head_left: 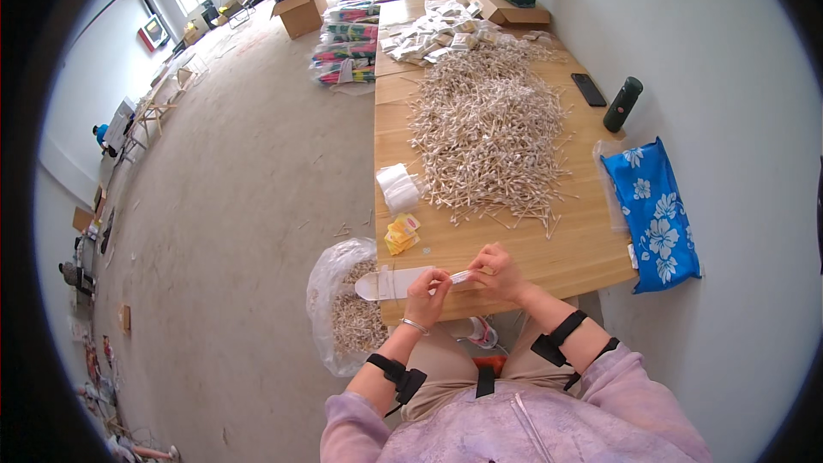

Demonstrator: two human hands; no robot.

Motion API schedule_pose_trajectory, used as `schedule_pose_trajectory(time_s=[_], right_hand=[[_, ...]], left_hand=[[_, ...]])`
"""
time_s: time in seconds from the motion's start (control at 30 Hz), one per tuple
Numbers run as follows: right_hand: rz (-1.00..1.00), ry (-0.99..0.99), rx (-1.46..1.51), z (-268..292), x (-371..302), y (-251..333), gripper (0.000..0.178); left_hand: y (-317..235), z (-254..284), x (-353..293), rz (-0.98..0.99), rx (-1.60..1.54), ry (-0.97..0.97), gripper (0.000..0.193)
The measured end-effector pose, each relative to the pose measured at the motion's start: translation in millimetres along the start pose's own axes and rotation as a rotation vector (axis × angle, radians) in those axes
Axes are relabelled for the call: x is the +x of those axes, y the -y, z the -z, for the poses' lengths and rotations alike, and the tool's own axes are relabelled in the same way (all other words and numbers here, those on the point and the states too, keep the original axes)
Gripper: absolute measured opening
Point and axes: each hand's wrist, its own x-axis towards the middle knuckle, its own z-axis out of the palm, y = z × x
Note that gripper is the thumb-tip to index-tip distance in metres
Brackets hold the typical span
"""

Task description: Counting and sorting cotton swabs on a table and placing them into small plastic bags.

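At the near edge of the wooden table (506, 249), my left hand (428, 293) and my right hand (497, 273) pinch a narrow white piece (460, 277) between them. It is too small to tell whether it is a bundle of cotton swabs or a little packet. A white board with a rounded end (370, 285) lies by my left hand and juts past the table's left edge. Farther up, a large heap of loose cotton swabs (493, 129) covers the middle. Left of the heap lie a stack of clear plastic bags (398, 188) and some yellow cards (401, 234).
Packed white packets (441, 32) pile up at the far end, near an open carton (510, 10). Along the right stand a phone (588, 90), a dark green bottle (623, 105) and a blue flowered pack (656, 214). A clear sack of swabs (321, 309) sits left, below the tabletop.
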Motion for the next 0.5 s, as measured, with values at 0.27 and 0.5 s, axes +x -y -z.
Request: schedule_pose_trajectory(time_s=[0.27,0.5], right_hand=[[0.085,-0.011,0.06,-2.0,-0.4,-1.2,0.011],[-0.162,0.01,0.235,-10.4,-0.8,-3.5,0.011]], left_hand=[[7.0,-11.1,4.6,0.04,-0.058,0.008,0.014],[4.2,-13.1,6.4,0.087,-0.03,-0.026,0.013]])
